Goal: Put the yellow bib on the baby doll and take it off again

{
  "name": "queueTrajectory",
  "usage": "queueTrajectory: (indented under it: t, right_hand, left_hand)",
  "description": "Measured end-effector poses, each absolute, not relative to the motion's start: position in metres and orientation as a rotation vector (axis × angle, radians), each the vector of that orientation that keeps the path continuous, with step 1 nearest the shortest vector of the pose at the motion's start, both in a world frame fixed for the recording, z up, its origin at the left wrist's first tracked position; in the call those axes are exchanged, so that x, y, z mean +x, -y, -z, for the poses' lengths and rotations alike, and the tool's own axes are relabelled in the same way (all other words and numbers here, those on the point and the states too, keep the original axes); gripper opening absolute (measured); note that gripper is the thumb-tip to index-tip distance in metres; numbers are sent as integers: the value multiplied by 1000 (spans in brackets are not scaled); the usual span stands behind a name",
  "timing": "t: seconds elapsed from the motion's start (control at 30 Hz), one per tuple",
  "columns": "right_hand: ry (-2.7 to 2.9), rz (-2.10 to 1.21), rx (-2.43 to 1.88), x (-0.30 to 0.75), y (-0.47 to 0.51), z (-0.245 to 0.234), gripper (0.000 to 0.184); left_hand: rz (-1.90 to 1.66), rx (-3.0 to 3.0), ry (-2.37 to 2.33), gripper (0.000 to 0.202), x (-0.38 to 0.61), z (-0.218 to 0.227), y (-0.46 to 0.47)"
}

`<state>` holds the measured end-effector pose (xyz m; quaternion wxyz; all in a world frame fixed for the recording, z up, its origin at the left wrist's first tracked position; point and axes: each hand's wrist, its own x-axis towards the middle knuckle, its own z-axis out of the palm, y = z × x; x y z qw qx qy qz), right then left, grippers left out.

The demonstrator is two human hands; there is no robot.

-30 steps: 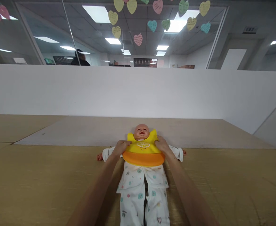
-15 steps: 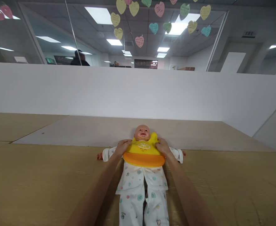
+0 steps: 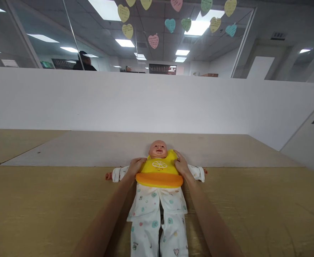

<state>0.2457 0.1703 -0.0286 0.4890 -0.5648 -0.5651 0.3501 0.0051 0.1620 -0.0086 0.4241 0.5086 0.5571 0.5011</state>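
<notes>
Lengthwise: a baby doll (image 3: pixel 157 200) lies on its back on the desk (image 3: pixel 39 210), head pointing away from the camera and feet toward it, its long axis running straight out between the two forearms.
Bib: a yellow silicone bib (image 3: pixel 159 167) with an orange catch pocket (image 3: pixel 159 180) sits on the doll's chest, its collar close under the chin.
Left hand (image 3: pixel 136 166): fingers lightly curved over the bib's near side edge, up by the shoulder; I cannot tell whether they pinch it or only rest there.
Right hand (image 3: pixel 180 163): fingers against the opposite edge, slightly curled, and equally unclear as to any grip.
Nearer hand: neither; they stand about level, one on each side of the bib.
Around: the white printed sleepsuit (image 3: pixel 146 228) covers the doll's body, with its arms spread sideways on the desk.
Under the head: a paler board (image 3: pixel 92 151).
Beyond: a white partition (image 3: pixel 157 100).
</notes>
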Motion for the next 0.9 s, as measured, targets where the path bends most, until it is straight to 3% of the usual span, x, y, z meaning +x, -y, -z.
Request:
queueTrajectory:
  t: [0.13,0.3,0.57,0.9]
  right_hand:
    - [1348,-974,-1368,246,-169,27,38]
    - [1261,-1010,-1398,246,-169,31,41]
    - [1193,-1028,-1401,249,-164,19,21]
    - [1094,-1179,-1325,252,-152,5,36]
  left_hand:
    - [-1230,1250,-1382,23,3,13,-163]
    - [-1285,1203,-1402,25,2,18,-163]
    - [-1341,1197,-1406,25,1,21,-159]
    - [-1336,1455,-1450,34,0,25,-164]
